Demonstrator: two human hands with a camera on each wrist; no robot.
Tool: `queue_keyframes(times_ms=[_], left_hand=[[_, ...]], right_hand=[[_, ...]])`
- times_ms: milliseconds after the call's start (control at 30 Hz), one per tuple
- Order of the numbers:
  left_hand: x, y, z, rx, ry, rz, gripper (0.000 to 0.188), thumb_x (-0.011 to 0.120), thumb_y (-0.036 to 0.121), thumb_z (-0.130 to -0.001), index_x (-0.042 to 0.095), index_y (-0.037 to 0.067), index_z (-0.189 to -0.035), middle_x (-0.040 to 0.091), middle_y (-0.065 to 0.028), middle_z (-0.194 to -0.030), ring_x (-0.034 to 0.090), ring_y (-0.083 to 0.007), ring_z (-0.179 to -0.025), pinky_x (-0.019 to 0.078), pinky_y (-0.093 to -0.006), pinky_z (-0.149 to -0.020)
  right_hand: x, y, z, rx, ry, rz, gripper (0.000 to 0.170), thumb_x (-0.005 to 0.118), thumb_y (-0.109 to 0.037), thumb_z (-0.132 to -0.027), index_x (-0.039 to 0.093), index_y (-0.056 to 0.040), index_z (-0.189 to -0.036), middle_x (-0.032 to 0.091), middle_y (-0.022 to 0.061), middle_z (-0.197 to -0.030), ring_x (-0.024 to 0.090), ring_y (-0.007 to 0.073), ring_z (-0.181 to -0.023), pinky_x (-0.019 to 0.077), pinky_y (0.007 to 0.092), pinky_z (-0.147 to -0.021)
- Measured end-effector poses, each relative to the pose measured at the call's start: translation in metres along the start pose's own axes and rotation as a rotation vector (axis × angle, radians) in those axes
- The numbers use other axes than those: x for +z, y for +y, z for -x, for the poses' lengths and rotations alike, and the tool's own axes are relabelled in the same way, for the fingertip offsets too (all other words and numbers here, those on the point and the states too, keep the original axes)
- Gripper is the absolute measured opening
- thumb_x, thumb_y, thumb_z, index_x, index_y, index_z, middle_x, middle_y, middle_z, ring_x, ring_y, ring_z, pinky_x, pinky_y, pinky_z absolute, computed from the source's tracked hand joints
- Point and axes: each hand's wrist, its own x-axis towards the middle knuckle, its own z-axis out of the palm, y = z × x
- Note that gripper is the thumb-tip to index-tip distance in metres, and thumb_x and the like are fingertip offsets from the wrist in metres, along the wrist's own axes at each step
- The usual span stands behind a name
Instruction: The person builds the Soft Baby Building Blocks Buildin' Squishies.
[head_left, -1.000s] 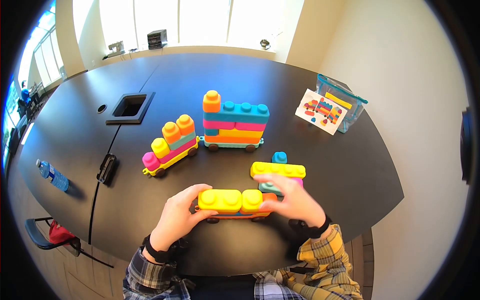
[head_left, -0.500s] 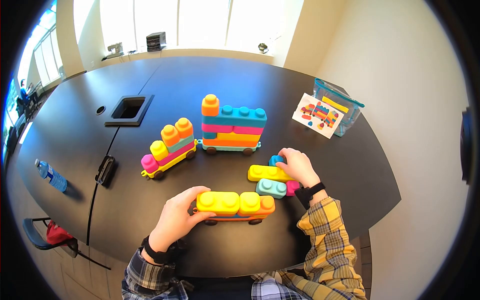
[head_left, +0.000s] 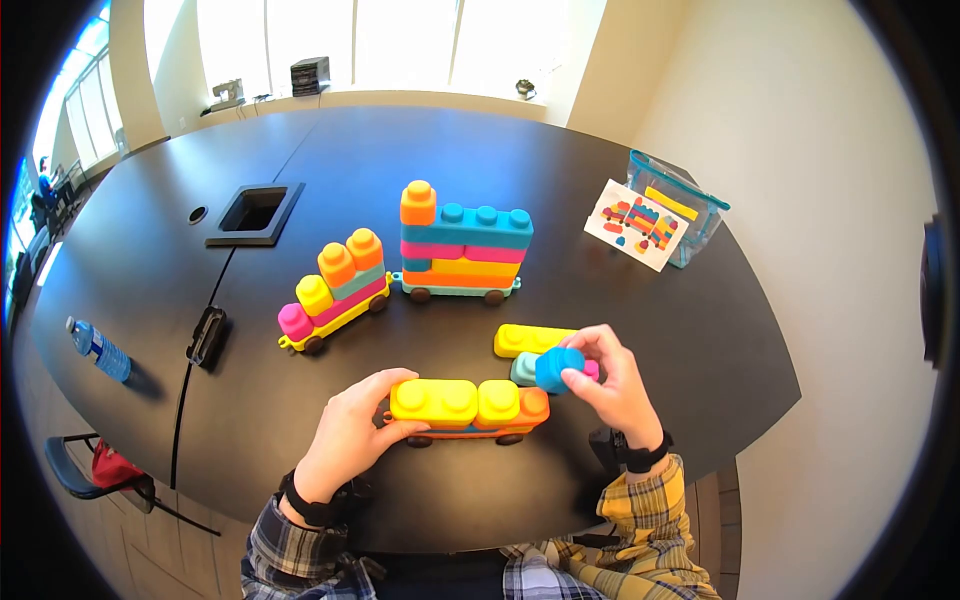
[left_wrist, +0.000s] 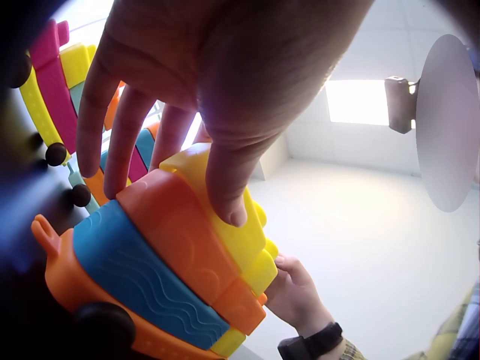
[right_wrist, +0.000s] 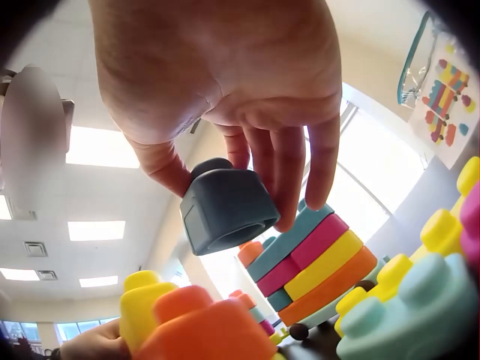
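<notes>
My left hand (head_left: 348, 434) grips the left end of a wheeled block car, its thumb against the long yellow block (head_left: 434, 401). A smaller yellow block (head_left: 498, 402) and an orange block (head_left: 534, 405) continue along the car's top. In the left wrist view, a blue block (left_wrist: 142, 274) lies low on the orange wheeled base (left_wrist: 66, 289). My right hand (head_left: 622, 396) pinches a blue one-stud block (head_left: 559, 370) above the table, right of the car; the right wrist view shows this block (right_wrist: 228, 208) tilted between thumb and fingers.
Two block cars, a stepped one (head_left: 338, 291) and a taller one (head_left: 464, 258), stand behind. A long yellow block (head_left: 527, 340) and a light teal block (head_left: 523, 370) lie near my right hand. A picture card (head_left: 637, 226) leans on a clear bag; a bottle (head_left: 99, 350) stands left.
My right hand went from the car to the loose blocks, took hold of the blue block and has brought it nearer the car. My left hand has kept its grip.
</notes>
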Motion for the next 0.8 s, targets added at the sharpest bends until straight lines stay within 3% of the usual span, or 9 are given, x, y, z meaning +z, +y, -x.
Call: queue_keyframes(times_ms=[400, 800], left_hand=[[-0.001, 0.002, 0.0, -0.016, -0.001, 0.009, 0.054, 0.088, 0.011, -0.083, 0.063, 0.007, -0.131, 0.073, -0.0116, -0.12, 0.072, -0.0276, -0.112, 0.0617, -0.037, -0.092], [0.0, -0.001, 0.0, -0.003, 0.006, 0.005, 0.053, 0.087, 0.01, -0.083, 0.064, 0.007, -0.131, 0.073, -0.0111, -0.118, 0.073, -0.027, -0.111, 0.0617, -0.0373, -0.092]], right_hand=[[0.024, 0.003, 0.021, -0.063, -0.135, 0.085, 0.037, 0.08, -0.015, -0.093, 0.063, -0.0036, -0.124, 0.071, 0.0126, -0.126, 0.068, 0.0259, -0.119, 0.0511, 0.0398, -0.106], [0.031, 0.015, 0.025, -0.072, -0.117, -0.032, 0.036, 0.078, -0.012, -0.095, 0.057, -0.0039, -0.124, 0.069, 0.0135, -0.127, 0.066, 0.0272, -0.124, 0.0477, 0.042, -0.111]])
